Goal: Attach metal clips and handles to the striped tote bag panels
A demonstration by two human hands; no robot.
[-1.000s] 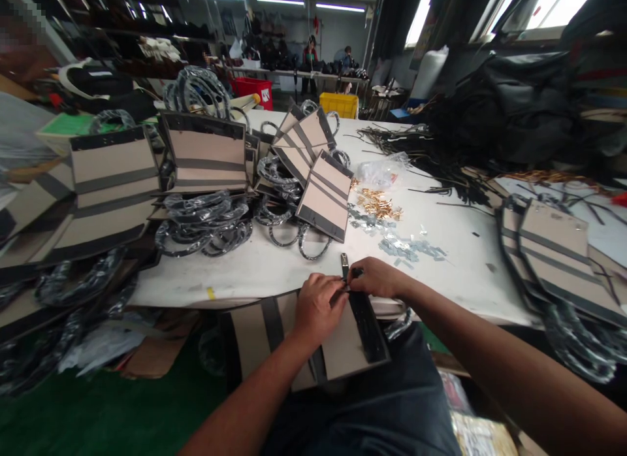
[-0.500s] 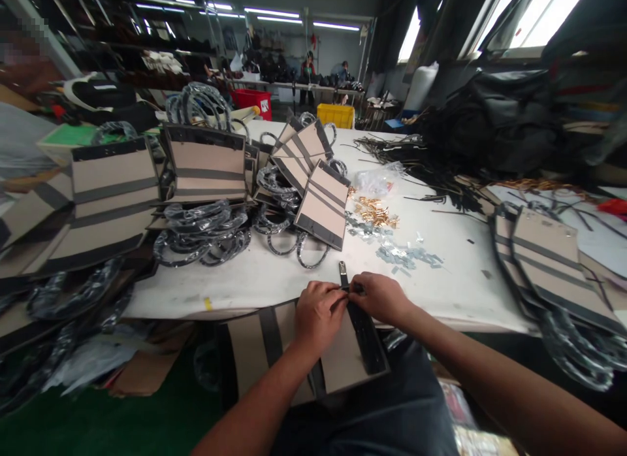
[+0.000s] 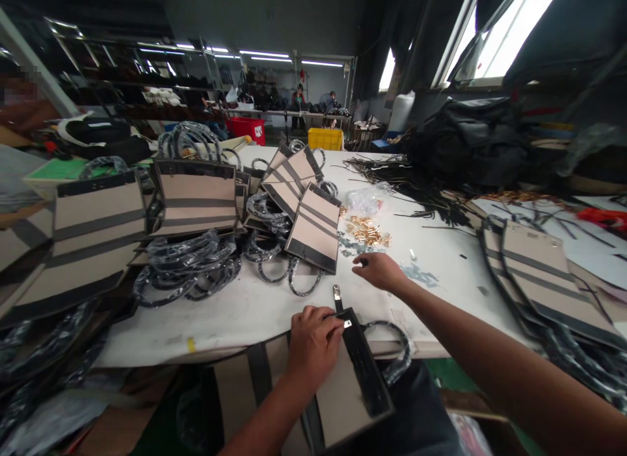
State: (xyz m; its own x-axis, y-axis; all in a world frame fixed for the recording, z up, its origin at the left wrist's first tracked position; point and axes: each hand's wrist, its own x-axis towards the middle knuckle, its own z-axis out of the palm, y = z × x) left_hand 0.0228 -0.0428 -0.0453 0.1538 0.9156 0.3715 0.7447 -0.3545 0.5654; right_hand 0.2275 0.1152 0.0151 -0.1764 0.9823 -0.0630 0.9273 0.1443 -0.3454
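A beige bag panel with black bands (image 3: 340, 407) lies tilted across my lap against the table edge. My left hand (image 3: 316, 342) is closed on its upper edge, fingertips beside a small silver metal plate (image 3: 347, 324) on the black border. A strap tab with a metal end (image 3: 336, 294) sticks out beyond that edge. One plastic-wrapped handle (image 3: 404, 345) loops out on the right. Above the table, my right hand (image 3: 379, 271) is near the flat grey metal pieces (image 3: 420, 275), its fingers curled around a small dark thing I cannot make out.
Gold-coloured metal fittings (image 3: 366, 230) lie in a heap beside a clear plastic bag (image 3: 367, 200). Bag panels with wrapped handles (image 3: 193, 195) are stacked at the left; more panels (image 3: 533, 260) lie at the right. Black straps (image 3: 416, 188) spread over the white table (image 3: 264, 315).
My right hand has left the panel's edge and moved up and right toward the metal pieces. The left hand stays on the panel, where the silver plate now shows. The view has tilted up.
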